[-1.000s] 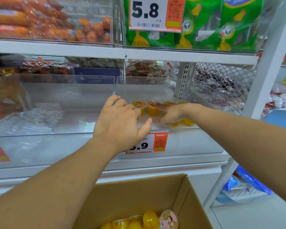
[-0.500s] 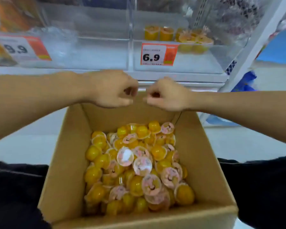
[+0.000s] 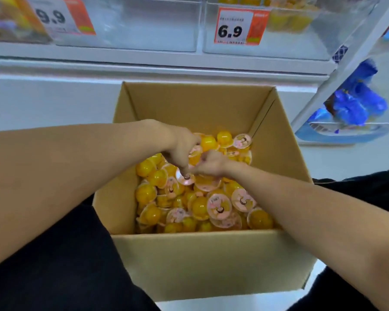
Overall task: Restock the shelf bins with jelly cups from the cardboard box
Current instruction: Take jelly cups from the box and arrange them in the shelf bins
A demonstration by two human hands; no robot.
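An open cardboard box (image 3: 195,261) sits in front of me, filled with several yellow jelly cups (image 3: 218,206) with pink lids. Both hands are down inside it near the far side of the pile. My left hand (image 3: 181,145) has its fingers curled round a pink-lidded cup, with one fingertip on another lid below. My right hand (image 3: 211,164) is beside it, almost touching, with fingers curled into the cups and pinching one. Above, the clear shelf bin (image 3: 301,48) with the 6.9 price tag (image 3: 238,26) holds a few yellow cups (image 3: 288,19).
A second clear bin (image 3: 144,30) stands left of the 6.9 bin, beside a 9.9 tag (image 3: 54,16). A white shelf upright (image 3: 348,63) slants down at the right, with blue packages (image 3: 350,104) behind it. My dark-clothed legs flank the box.
My hands came back from the shelf bin, hovered over the box's far rim, and have now dropped into the pile of cups. My view has tilted down onto the box.
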